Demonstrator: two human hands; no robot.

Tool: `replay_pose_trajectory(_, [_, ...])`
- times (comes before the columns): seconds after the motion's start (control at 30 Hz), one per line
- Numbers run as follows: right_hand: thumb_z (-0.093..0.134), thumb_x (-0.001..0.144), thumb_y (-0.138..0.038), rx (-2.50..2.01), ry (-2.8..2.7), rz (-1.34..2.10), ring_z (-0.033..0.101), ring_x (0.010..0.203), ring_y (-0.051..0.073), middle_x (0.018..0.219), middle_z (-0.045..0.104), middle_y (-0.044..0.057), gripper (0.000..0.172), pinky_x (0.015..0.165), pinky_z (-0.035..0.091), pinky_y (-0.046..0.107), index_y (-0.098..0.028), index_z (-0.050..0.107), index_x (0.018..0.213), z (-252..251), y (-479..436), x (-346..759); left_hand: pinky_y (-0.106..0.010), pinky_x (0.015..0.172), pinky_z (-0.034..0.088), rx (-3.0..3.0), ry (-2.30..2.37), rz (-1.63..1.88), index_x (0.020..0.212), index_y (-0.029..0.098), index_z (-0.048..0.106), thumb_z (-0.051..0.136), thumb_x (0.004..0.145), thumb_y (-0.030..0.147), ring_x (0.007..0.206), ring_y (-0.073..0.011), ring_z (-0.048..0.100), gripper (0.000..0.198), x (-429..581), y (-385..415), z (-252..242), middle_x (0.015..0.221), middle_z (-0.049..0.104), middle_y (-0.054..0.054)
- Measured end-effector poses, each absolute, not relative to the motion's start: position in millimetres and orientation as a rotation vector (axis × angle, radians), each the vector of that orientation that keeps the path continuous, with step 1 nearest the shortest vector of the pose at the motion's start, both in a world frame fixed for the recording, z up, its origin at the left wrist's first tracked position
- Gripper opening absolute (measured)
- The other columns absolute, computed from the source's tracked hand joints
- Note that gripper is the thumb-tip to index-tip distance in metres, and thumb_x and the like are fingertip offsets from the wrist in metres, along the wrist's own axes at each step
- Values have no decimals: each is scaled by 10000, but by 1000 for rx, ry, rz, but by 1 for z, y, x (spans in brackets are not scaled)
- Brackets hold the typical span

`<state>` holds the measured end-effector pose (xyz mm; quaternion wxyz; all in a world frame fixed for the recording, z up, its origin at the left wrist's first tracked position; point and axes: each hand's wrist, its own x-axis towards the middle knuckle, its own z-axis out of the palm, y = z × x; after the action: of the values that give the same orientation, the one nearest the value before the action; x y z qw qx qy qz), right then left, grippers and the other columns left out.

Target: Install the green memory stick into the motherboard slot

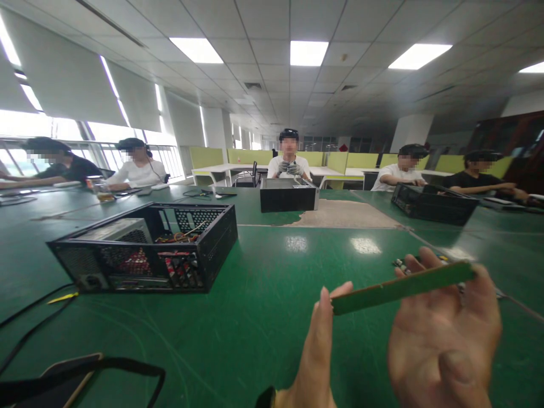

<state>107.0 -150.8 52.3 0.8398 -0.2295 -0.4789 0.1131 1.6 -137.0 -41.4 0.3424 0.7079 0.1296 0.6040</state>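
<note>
I hold a long, thin green circuit board strip (403, 288), like a memory module, edge-on in front of me with both hands. My left hand (317, 351) pinches its left end between fingertips. My right hand (442, 340) has its palm toward me, with its fingers curled behind the strip's right half. An open black computer case (144, 249) with a power supply and coloured wires inside lies on the green table (255, 306), to the left of my hands and farther away.
Two more black cases (289, 195) (433, 205) stand across the table in front of seated people. More people sit at far left. Black cables (29, 317) and a strapped dark object (80, 377) lie at the near left. Small parts (399, 262) lie behind the strip.
</note>
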Motion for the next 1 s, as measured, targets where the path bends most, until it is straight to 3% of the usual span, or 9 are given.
replay_pose_trajectory(0.17, [626, 802, -380, -494, -1067, 281, 451, 1266, 249, 1280, 550, 27, 692, 1114, 246, 506, -330, 322, 1422, 40, -154, 104, -512, 1114, 214, 1822, 318, 1642, 1494, 290, -25, 486, 819, 653, 1388, -357, 241, 921, -3, -132, -26, 1531, 260, -113])
replay_pose_trajectory(0.27, [531, 889, -362, -552, -1287, 373, 631, 1009, 209, 1086, 676, 27, 727, 937, 458, 432, -313, 135, 1497, 21, -160, 101, -519, 1109, 201, 1685, 338, 1796, 1492, 303, 6, 508, 820, 611, 1368, -346, 276, 893, -13, -124, 5, 1520, 272, -110])
replay_pose_trajectory(0.33, [466, 928, -384, -567, -1472, 442, 677, 854, 195, 1026, 709, 27, 714, 793, 530, 392, -323, 51, 1505, 9, -162, 100, -521, 1114, 188, 1576, 331, 1892, 1487, 307, 54, 511, 822, 582, 1348, -327, 309, 852, -22, -118, 26, 1501, 302, -103])
replay_pose_trajectory(0.4, [454, 932, -409, -561, -1621, 459, 693, 824, 202, 1106, 699, 45, 704, 735, 553, 382, -339, 48, 1503, -1, -163, 100, -512, 1115, 199, 1499, 322, 1968, 1483, 297, 101, 524, 815, 561, 1320, -312, 350, 833, -30, -112, 42, 1478, 334, -102])
replay_pose_trajectory(0.53, [486, 913, -399, -548, -1716, 436, 666, 1006, 245, 1369, 532, 72, 720, 746, 571, 367, -342, 75, 1502, -11, -159, 100, -486, 1112, 236, 1471, 312, 2049, 1477, 286, 148, 537, 802, 569, 1286, -296, 396, 829, -36, -110, 54, 1452, 372, -100])
replay_pose_trajectory(0.67, [512, 890, -447, -616, -1472, 354, 495, 1255, 251, 1440, 453, 34, 731, 974, 475, 409, -330, 126, 1500, 1, -157, 95, -501, 1118, 236, 1548, 312, 2009, 1477, 308, 170, 529, 821, 563, 1339, -312, 342, 790, -26, -119, 39, 1455, 383, -96])
replay_pose_trajectory(0.8, [593, 791, -557, -564, -1199, 275, 237, 1405, 299, 1495, 351, 38, 802, 1145, 142, 561, -319, 238, 1470, 34, -156, 100, -541, 1110, 234, 1755, 339, 1835, 1475, 333, 202, 490, 862, 568, 1350, -342, 337, 717, -14, -130, 13, 1475, 374, -110])
replay_pose_trajectory(0.87, [637, 746, -558, -519, -1099, 268, 213, 1411, 307, 1477, 367, 39, 793, 1155, 69, 565, -314, 319, 1430, 51, -155, 106, -545, 1099, 254, 1874, 323, 1724, 1464, 345, 242, 488, 862, 576, 1341, -351, 353, 690, -11, -135, 5, 1486, 360, -104])
replay_pose_trajectory(1.0, [715, 678, -525, -484, -1014, 297, 242, 1399, 303, 1442, 405, 31, 822, 1165, 78, 535, -319, 373, 1396, 61, -154, 113, -572, 1101, 232, 1970, 297, 1627, 1472, 357, 205, 498, 856, 577, 1366, -366, 304, 717, -9, -139, -3, 1522, 292, -94])
